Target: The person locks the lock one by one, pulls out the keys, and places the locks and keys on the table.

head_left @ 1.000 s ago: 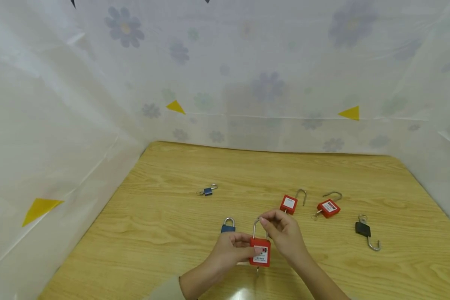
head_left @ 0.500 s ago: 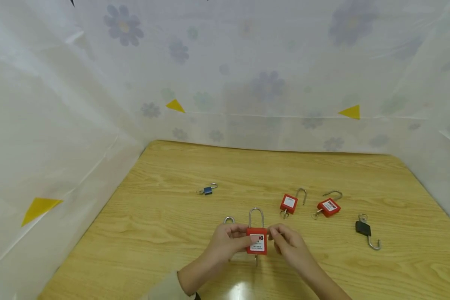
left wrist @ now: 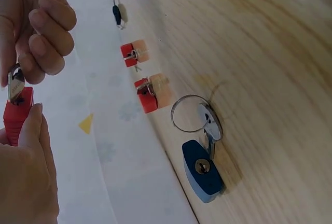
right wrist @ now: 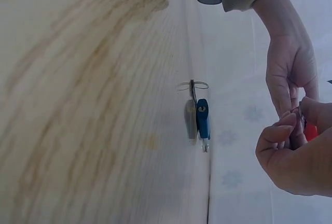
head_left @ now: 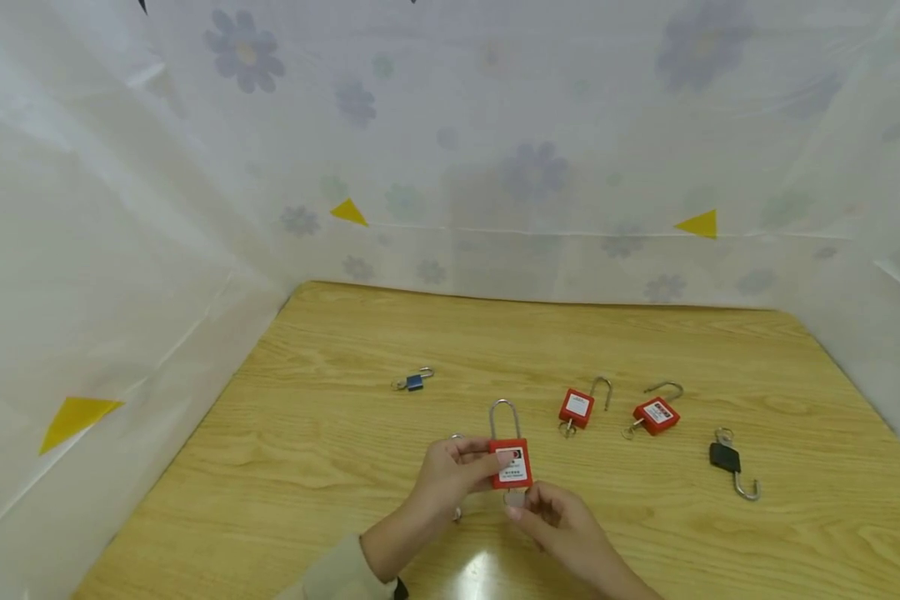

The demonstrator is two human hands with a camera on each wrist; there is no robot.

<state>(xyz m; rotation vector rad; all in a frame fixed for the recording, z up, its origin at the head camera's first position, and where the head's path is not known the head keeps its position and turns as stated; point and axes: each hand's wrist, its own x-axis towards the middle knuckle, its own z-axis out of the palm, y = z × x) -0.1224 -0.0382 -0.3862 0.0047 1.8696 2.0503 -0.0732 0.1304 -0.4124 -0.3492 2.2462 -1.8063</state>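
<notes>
My left hand (head_left: 450, 479) grips a red padlock (head_left: 512, 475) with a white label, thumb across its front. Its tall metal shackle (head_left: 505, 404) points up, with both legs at the body. Below the body, my right hand (head_left: 566, 525) pinches the key (head_left: 515, 498), which sits at the padlock's underside in the left wrist view. Behind my left hand lies a blue padlock, mostly hidden in the head view. The left wrist view shows this blue padlock (left wrist: 199, 172) on the table, its key (left wrist: 211, 128) and ring beside its keyhole.
A small blue padlock (head_left: 416, 382) with its shackle up lies at back left. To the right are two red padlocks (head_left: 576, 407) with raised shackles and keys, and a black padlock (head_left: 724, 457). White flower-print sheeting (head_left: 532, 167) walls the wooden table (head_left: 330, 333).
My right hand has left the shackle and moved down to the key. The red padlock in my left hand has shifted slightly up and left, away from me.
</notes>
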